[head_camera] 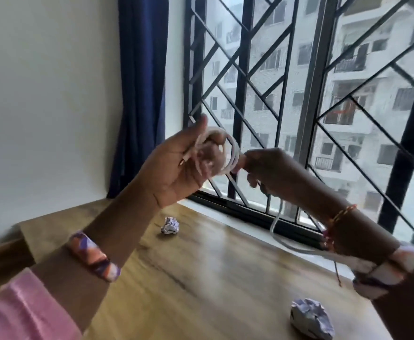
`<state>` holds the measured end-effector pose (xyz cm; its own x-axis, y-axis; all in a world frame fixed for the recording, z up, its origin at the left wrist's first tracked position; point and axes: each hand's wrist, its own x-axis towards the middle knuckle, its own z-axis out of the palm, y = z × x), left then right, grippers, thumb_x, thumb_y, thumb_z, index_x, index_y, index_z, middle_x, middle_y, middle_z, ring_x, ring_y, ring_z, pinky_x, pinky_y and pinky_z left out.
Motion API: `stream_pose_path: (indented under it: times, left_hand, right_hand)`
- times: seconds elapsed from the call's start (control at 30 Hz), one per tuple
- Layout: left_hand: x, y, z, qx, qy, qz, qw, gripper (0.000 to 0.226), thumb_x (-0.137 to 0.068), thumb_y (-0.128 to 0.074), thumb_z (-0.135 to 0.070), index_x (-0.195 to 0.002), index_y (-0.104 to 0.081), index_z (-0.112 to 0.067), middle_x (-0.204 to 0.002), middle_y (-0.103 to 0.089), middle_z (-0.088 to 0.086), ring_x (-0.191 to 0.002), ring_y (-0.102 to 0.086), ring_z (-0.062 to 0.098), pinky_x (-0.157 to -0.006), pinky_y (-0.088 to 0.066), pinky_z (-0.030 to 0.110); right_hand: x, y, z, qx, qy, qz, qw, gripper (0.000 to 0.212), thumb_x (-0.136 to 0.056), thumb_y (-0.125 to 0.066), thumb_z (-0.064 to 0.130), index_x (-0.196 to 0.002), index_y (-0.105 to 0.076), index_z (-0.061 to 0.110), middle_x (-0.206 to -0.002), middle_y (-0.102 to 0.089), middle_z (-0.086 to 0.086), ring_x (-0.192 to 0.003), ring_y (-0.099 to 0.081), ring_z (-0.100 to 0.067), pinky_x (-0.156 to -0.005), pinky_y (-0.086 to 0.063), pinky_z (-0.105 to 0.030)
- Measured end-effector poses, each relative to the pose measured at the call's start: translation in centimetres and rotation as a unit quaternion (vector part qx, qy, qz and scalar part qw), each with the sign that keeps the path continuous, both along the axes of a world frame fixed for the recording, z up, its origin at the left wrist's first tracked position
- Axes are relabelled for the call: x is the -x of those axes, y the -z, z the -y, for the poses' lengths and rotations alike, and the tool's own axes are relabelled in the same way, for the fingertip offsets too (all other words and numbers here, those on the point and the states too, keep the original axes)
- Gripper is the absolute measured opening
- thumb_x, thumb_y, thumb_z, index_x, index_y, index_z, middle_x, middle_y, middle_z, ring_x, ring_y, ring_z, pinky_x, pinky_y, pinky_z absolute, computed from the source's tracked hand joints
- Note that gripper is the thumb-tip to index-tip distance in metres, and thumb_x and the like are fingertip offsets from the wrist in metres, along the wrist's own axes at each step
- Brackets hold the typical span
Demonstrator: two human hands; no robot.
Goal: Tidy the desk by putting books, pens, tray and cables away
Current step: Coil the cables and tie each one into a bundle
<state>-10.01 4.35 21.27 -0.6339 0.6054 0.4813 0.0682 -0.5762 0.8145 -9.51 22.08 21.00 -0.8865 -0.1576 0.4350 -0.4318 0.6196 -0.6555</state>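
Two hands grasping white cable [228, 153], coils around left grip [184, 165], right grip [262, 168] pinching strand

Both arms raised; left hand [181, 165] fingers curled in grip, right hand [264, 168] pinching

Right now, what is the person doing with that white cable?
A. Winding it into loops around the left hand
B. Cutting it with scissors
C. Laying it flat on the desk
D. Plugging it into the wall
A: the white cable sits in loops around the fingers of the left hand, while the right hand pinches it and the loose end hangs toward the desk.
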Motion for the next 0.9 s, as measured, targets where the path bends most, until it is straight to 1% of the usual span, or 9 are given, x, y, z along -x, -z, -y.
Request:
stream_pose_path:
  times: [0.1, 0.2, 0.27, 0.37, 0.43, 0.53, 0.63, 0.8, 0.9]
  left_hand:
    - [4.6, -0.8, -0.9, -0.2, -0.053, 0.102, 0.973, 0.031, -0.096, -0.04, -0.029, -0.09, -0.055, -0.003, -0.052, -0.063, -0.001, -0.049, -0.06, 0.007, -0.048, -0.05, 0.017]
    - [10.1, 0.2, -0.5, -0.128, -0.375, -0.09, 0.913, 0.034, -0.1, -0.035, -0.027, -0.087, -0.059, -0.006, -0.067, -0.072, -0.003, -0.057, -0.064, 0.006, -0.057, -0.051, 0.019]
    - [13.4, 1.5, 0.6, -0.009, -0.582, -0.316, 0.75, 0.033, -0.099, -0.037, -0.027, -0.087, -0.059, -0.005, -0.076, -0.071, -0.001, -0.06, -0.063, 0.002, -0.06, -0.049, 0.013]
    - [16.7, 3.5, 3.0, 0.16, -0.639, -0.564, 0.498, 0.036, -0.094, -0.048, -0.027, -0.078, -0.058, 0.004, -0.067, -0.063, 0.018, -0.054, -0.061, 0.028, -0.049, -0.04, 0.023]
    - [17.6, 4.5, 3.5, 0.271, -0.516, -0.578, 0.571, 0.041, -0.092, -0.048, -0.036, -0.07, -0.054, -0.002, -0.062, -0.056, 0.013, -0.051, -0.059, 0.028, -0.05, -0.037, 0.022]
    - [16.6, 4.7, 3.9, 0.46, -0.15, -0.342, 0.806, 0.068, -0.072, -0.042, -0.07, -0.068, -0.059, -0.004, -0.049, -0.051, 0.002, -0.044, -0.051, 0.016, -0.05, -0.043, 0.024]
    - [15.1, 4.3, 4.9, 0.279, 0.089, -0.192, 0.937, 0.059, -0.067, -0.063, -0.067, -0.07, -0.067, -0.009, -0.058, -0.049, 0.011, -0.047, -0.046, 0.012, -0.045, -0.041, 0.019]
    - [11.6, 1.0, 3.8, -0.175, 0.091, 0.132, 0.971, 0.029, -0.087, -0.057, -0.017, -0.062, -0.065, -0.005, -0.069, -0.06, 0.002, -0.053, -0.061, 0.009, -0.06, -0.055, 0.019]
    - [10.8, 0.8, 3.1, -0.095, -0.28, -0.026, 0.955, 0.035, -0.096, -0.046, -0.022, -0.067, -0.057, -0.008, -0.056, -0.06, -0.004, -0.05, -0.058, 0.004, -0.065, -0.051, 0.023]
  right_hand:
    - [0.8, 0.8, 1.7, -0.039, -0.031, 0.093, 0.994, 0.011, -0.091, -0.056, 0.007, -0.094, -0.059, 0.018, -0.052, -0.054, 0.004, -0.035, -0.039, -0.002, -0.036, -0.029, -0.014]
    - [1.4, 1.1, 2.5, -0.044, -0.052, 0.185, 0.98, 0.02, -0.091, -0.051, -0.001, -0.108, -0.052, 0.01, -0.051, -0.057, 0.004, -0.036, -0.045, -0.007, -0.038, -0.035, -0.017]
    - [1.7, 1.0, 3.0, -0.024, -0.058, 0.234, 0.97, 0.021, -0.092, -0.044, -0.006, -0.104, -0.054, 0.007, -0.051, -0.055, 0.003, -0.037, -0.05, -0.01, -0.04, -0.039, -0.019]
    - [1.9, 0.5, 3.2, -0.026, -0.03, 0.237, 0.971, 0.021, -0.094, -0.042, -0.005, -0.098, -0.059, 0.007, -0.056, -0.051, -0.002, -0.04, -0.052, -0.012, -0.042, -0.043, -0.021]
    - [2.4, 0.2, 2.4, -0.043, 0.032, 0.194, 0.98, 0.02, -0.094, -0.046, -0.002, -0.093, -0.063, 0.008, -0.055, -0.052, 0.001, -0.039, -0.048, -0.01, -0.038, -0.041, -0.018]
    - [3.5, 0.5, 0.7, -0.193, 0.171, 0.038, 0.965, 0.019, -0.092, -0.053, 0.011, -0.084, -0.07, 0.017, -0.051, -0.056, 0.009, -0.044, -0.049, -0.003, -0.042, -0.042, -0.02]
    - [3.8, 1.8, 0.6, -0.311, 0.305, -0.063, 0.898, 0.022, -0.092, -0.05, 0.038, -0.082, -0.067, 0.028, -0.069, -0.059, 0.008, -0.063, -0.058, -0.015, -0.061, -0.047, -0.028]
    - [3.2, 3.5, 7.0, -0.334, 0.295, -0.113, 0.888, 0.035, -0.096, -0.038, 0.044, -0.089, -0.062, 0.018, -0.085, -0.069, -0.006, -0.075, -0.065, -0.029, -0.062, -0.049, -0.031]
    - [1.3, 2.6, 11.6, -0.392, 0.258, -0.171, 0.866, 0.025, -0.098, -0.04, 0.035, -0.098, -0.057, 0.018, -0.088, -0.065, -0.01, -0.079, -0.064, -0.031, -0.057, -0.037, -0.029]
